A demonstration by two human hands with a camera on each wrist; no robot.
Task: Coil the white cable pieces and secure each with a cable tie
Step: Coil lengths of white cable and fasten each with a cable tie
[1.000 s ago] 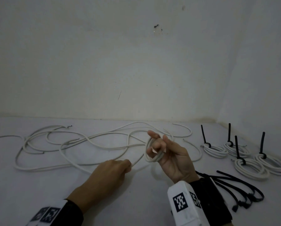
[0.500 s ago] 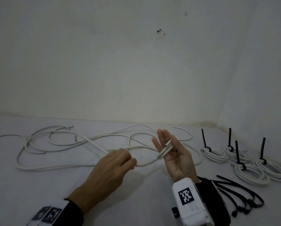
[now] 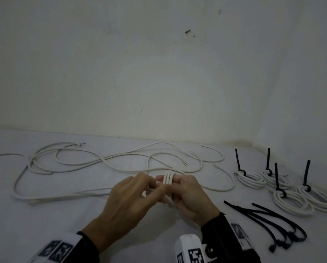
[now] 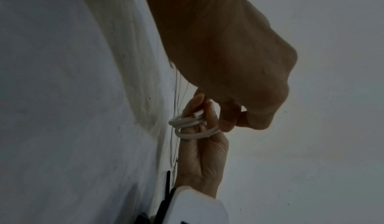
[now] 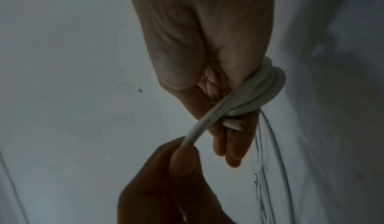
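A white cable (image 3: 168, 178) is wound in about three turns round the fingers of my right hand (image 3: 177, 182), held just above the white surface in the head view. The right wrist view shows the turns (image 5: 261, 88) wrapped round the fingers, and the cut end (image 5: 232, 124) lies against them. In the left wrist view the right thumb (image 4: 212, 112) presses that end onto the coil (image 4: 193, 127). My left hand (image 3: 153, 186) is close beside the right and pinches the free strand (image 5: 199, 127) between thumb and fingers (image 5: 182, 155).
Several finished white coils (image 3: 289, 203), each with an upright black tie (image 3: 276, 175), lie at the right. Loose black cable ties (image 3: 268, 221) sit in front of them. Uncoiled white cables (image 3: 83, 164) sprawl across the surface at the left and behind, near the wall.
My left hand has moved right with the strand until it meets my right hand. The right hand has turned from palm up to back up, and another turn now lies round its fingers.
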